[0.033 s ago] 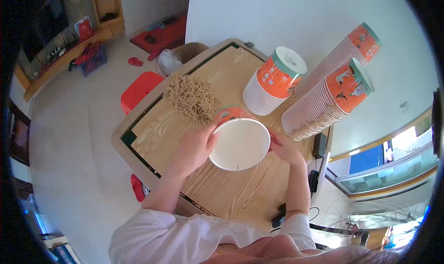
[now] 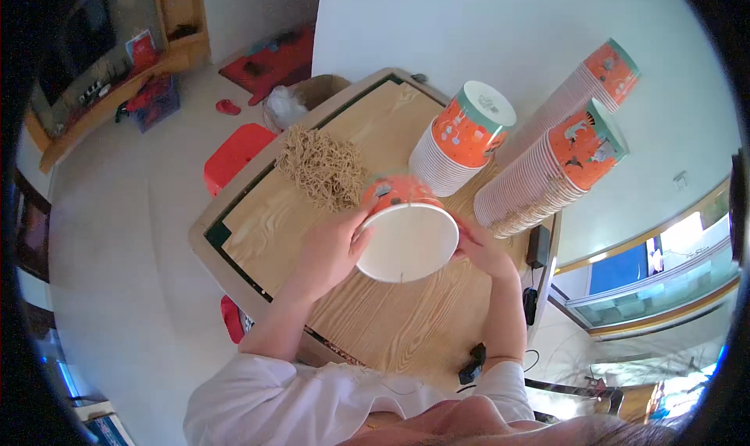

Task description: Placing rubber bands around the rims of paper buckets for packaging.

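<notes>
A round paper tub (image 2: 408,243), white inside and printed orange and green outside, is held above the table with its mouth tilted toward me. My left hand (image 2: 336,247) grips its left side, and my right hand (image 2: 478,249) has its fingers closed on the right side. A short thin strand shows at the near rim, and another thin line runs by the far rim. Just beyond my left hand lies a tangled heap of tan cords (image 2: 322,169). Upside-down stacks of matching tubs rise at the back right: a shorter stack (image 2: 461,137) and a taller stack (image 2: 547,169) with tan cord along its rims.
Another tall tub stack (image 2: 574,90) leans in view by the wall. The wooden table (image 2: 391,329) carries everything; a small black object (image 2: 472,362) sits near its front right, and a dark box (image 2: 538,247) at its right edge. A red stool (image 2: 238,157) stands left.
The tub has tipped a little and shifted slightly, so more of its printed outside shows beyond the rim. Both hands keep their hold and have moved only slightly.
</notes>
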The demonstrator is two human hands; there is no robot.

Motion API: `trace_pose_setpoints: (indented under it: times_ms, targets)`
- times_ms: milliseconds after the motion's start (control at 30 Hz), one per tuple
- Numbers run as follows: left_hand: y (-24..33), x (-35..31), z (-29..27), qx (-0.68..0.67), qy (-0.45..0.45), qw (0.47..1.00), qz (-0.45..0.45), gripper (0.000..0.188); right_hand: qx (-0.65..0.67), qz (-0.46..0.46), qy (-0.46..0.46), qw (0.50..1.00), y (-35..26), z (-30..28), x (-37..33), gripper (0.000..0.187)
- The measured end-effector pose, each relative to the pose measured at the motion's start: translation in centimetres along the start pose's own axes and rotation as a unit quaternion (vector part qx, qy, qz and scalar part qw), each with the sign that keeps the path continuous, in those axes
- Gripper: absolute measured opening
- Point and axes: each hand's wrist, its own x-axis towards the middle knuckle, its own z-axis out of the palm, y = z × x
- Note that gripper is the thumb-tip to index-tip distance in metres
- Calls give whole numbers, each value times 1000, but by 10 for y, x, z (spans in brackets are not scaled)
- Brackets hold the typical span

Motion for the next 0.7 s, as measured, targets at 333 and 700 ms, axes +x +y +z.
trace_pose_setpoints:
  times_ms: [333, 700]
  targets:
    - [132, 109, -10, -197, 107, 890, 396, 60, -147, -384, 352, 841, -128, -76, -61, 60]
    - [269, 305, 117, -254, -34, 839, 480, 78, -250, -455, 406, 752, -148, -252, -79, 63]
